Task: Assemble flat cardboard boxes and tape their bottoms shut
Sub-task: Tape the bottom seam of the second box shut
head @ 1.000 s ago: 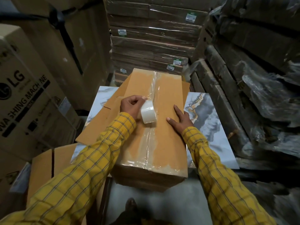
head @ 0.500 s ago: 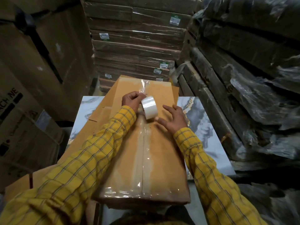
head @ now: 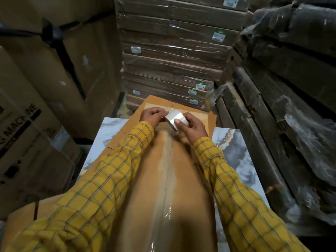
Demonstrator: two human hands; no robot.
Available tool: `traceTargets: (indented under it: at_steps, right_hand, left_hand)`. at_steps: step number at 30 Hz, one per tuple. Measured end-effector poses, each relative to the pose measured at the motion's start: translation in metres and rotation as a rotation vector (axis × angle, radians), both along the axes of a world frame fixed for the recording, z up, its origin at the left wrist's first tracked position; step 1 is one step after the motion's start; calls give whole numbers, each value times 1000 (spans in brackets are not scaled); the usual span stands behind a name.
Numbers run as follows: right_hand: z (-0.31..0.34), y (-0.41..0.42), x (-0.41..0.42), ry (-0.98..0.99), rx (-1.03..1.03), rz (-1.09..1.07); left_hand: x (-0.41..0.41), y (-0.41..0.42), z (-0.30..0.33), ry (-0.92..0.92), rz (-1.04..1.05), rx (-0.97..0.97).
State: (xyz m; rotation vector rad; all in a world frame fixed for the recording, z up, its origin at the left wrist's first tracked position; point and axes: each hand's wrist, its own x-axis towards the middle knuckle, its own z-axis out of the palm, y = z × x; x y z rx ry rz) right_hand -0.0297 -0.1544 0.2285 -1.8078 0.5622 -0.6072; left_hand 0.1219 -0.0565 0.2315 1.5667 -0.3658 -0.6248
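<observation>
Box (head: 163, 188) near end off-frame

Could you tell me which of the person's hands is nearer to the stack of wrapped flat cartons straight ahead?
Left, narrowly. The left hand sits slightly farther forward, toward the stack, gripping the tape roll; the right hand holds the roll's near side.

Tan-brown cardboard box (head: 183, 179), glossy clear tape strip (head: 166, 188) pale along its middle seam. White-grey tape roll (head: 175, 118). Mustard-yellow sleeves (head: 109, 179) checked with thin dark lines. White marble-patterned board (head: 236, 151) veined in grey with a touch of gold. Dull brown stacked flat cartons (head: 172, 57) with small white-and-green labels. Beige big carton (head: 21, 135) printed in black letters. Dark bundles (head: 291, 88) under greyish clear plastic.
</observation>
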Motion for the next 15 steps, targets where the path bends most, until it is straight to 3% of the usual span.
traceTargets:
  at_steps: [4, 15]
  right_hand:
    - [-4, -26, 29, 56, -58, 63]
    - [-16, -74, 81, 120, 64, 143]
  left_hand:
    - [22, -10, 2, -5, 11, 0]
    - [58, -35, -4, 70, 132, 116]
